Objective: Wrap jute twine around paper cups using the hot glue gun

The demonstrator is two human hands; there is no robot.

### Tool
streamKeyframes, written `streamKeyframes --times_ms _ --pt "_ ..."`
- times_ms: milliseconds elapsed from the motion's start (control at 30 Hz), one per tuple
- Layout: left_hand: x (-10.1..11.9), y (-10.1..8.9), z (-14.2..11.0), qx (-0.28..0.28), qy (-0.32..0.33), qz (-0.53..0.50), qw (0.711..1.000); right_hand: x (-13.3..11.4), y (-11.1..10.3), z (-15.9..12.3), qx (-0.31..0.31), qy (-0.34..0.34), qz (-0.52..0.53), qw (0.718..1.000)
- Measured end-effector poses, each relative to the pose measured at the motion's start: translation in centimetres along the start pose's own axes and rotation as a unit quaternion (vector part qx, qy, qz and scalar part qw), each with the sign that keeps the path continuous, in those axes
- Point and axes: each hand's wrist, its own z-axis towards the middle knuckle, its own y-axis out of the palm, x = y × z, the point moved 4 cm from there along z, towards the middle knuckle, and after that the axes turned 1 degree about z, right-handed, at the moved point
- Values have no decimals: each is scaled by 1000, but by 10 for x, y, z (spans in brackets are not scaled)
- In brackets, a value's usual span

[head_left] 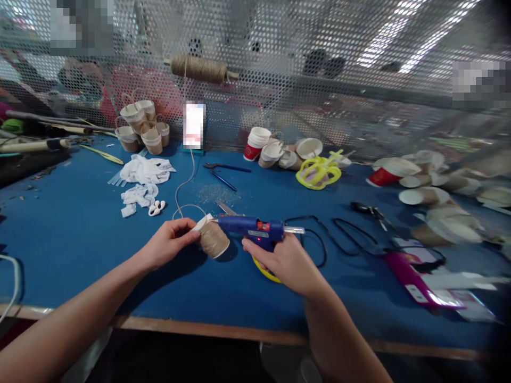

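Note:
My left hand [175, 240] is closed on the rim of a small paper cup [214, 239] wrapped in brown twine, held tilted on its side above the blue table. In my right hand [285, 261] is a blue hot glue gun [255, 227], fingers wrapped round its handle. Its nozzle touches or nearly touches the cup near the rim; I cannot tell which. A strand of twine [178, 192] runs from the cup up toward a twine spool [199, 69]. Scissors [227, 208] with yellow handles lie partly hidden beneath the glue gun and right hand.
Pliers [227, 169] and a phone [194, 127] sit toward the back. Twine-wrapped cups [151, 139] stand at back left, near crumpled white fabric [146, 170]. A yellow basket-like piece [318, 173], a black cord [351, 236] and more cups [425, 196] lie to the right. Perforated metal mesh [255, 106] rises behind.

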Motion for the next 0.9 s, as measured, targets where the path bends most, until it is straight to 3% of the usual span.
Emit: streamKeyframes --times_ms 167,700,900 --pt "3 1 -2 -2 -1 9 1000 -3 1 1 22 -61 -46 997" --pt "1 0 -1 -12 8 -16 1000 4 6 -7 27 -10 -93 995" --pt "3 1 -2 -18 6 -10 1000 3 5 -8 32 -33 -112 993"
